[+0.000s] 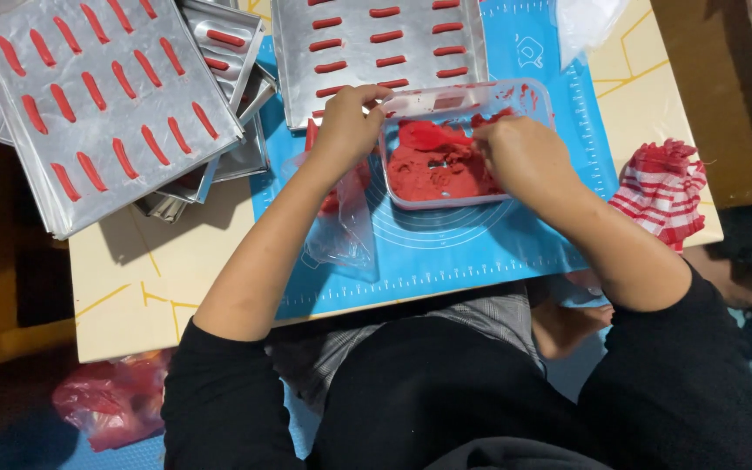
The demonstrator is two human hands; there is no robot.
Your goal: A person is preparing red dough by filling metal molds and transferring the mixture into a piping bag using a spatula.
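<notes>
A clear plastic container (528, 91) of red dough (428, 170) sits on a blue silicone mat (446, 248). My left hand (347, 122) grips the container's left rim corner. My right hand (520, 157) reaches inside the container, holding a red spatula (428, 135) pressed into the dough. A clear plastic piping bag (341, 222) smeared with red dough lies on the mat under my left forearm.
A metal tray (376, 52) with rows of red dough strips lies behind the container. Another filled tray (97, 100) rests on a stack of trays at the left. A red-and-white striped cloth (663, 187) sits at the table's right edge. A red plastic bag (110, 400) lies on the floor.
</notes>
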